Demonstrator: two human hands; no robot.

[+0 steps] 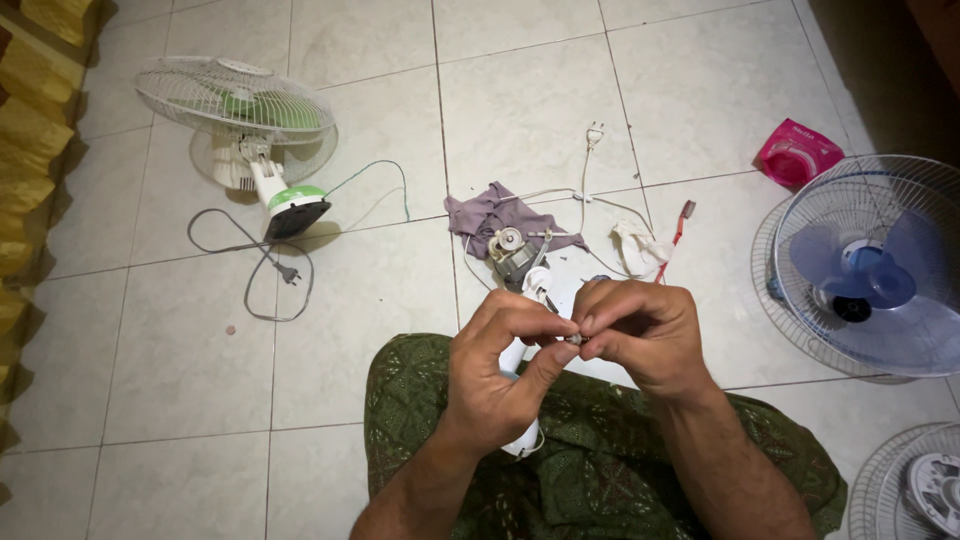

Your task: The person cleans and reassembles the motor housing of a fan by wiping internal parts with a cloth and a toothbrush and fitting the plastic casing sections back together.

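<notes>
The floor [380, 300] is laid with pale square tiles, and a yellow padded edge [35, 130] runs along its left side. A green-and-white fan [250, 125] lies on the tiles at upper left, its grey cord [250, 270] looped beside it. At right stands a blue-bladed fan [880, 265] in a wire cage, and part of another grille [915, 485] shows at the lower right corner. A pink packet [797, 152], soft and roughly square, lies near the blue fan. In the middle are a purple rag [490, 215], a bare fan motor [512, 252], a white cord with plug [590, 160] and a red toothbrush [676, 235]. The left hand [500, 375] and right hand [640, 335] meet above a green patterned lap [590, 470], fingertips pinched narrowly together on a small metal part [577, 339] held between them; a white housing [515, 400] sits beneath the left hand.
</notes>
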